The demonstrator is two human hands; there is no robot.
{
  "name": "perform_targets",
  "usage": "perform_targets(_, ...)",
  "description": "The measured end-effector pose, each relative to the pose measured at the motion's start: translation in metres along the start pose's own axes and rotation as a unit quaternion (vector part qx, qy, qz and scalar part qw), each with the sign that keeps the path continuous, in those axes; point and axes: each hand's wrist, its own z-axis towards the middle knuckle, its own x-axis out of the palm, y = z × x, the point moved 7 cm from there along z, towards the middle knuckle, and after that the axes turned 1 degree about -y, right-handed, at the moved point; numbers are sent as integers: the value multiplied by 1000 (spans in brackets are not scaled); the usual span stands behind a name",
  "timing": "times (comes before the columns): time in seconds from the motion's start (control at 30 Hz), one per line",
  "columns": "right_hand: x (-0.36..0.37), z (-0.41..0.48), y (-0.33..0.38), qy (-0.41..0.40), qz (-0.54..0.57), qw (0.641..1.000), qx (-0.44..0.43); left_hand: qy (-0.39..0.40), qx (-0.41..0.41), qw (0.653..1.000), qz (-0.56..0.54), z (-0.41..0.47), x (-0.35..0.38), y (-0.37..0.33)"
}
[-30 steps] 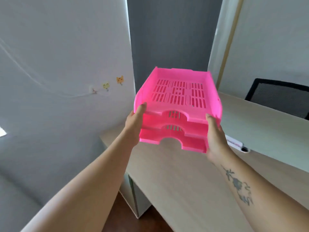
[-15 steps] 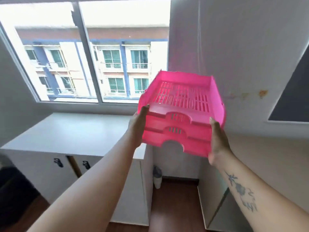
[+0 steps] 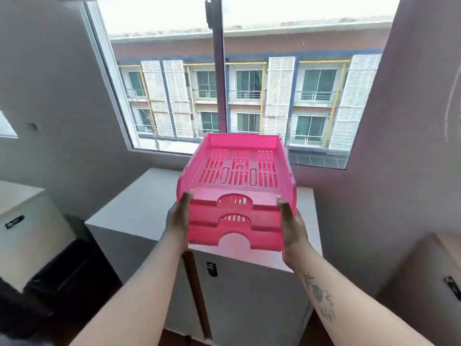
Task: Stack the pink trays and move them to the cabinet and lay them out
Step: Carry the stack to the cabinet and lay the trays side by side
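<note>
A stack of three pink slotted trays (image 3: 237, 193) hangs in the air in front of me, level, front notches facing me. My left hand (image 3: 178, 218) grips the stack's left side and my right hand (image 3: 291, 226) grips its right side, thumbs on the top tray's front corners. The stack is held above the white cabinet (image 3: 139, 211) that stands under the window; the trays are clear of its top.
A large window (image 3: 249, 83) fills the wall behind the cabinet. Another cabinet (image 3: 22, 228) stands at the left with a dark object (image 3: 67, 278) beside it. A third cabinet's corner (image 3: 424, 283) shows at the right. Walls close in on both sides.
My view has swung from the desk and wall to the window. The white cabinet is now directly ahead and closer, with the tray stack over it. Both hands keep their grip.
</note>
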Motion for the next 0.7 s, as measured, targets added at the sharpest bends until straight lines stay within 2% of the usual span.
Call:
perform_targets(0.23, 49, 50, -40, 0, -45, 999, 19, -22, -30, 999, -16, 64, -41, 30)
perform_targets(0.5, 46, 72, -83, 1, -134, 989, 67, -7, -51, 998, 43, 88, -52, 61)
perform_targets(0.7, 49, 81, -43, 29, -179, 983, 26, -8, 5, 996, 90, 91, -51, 30)
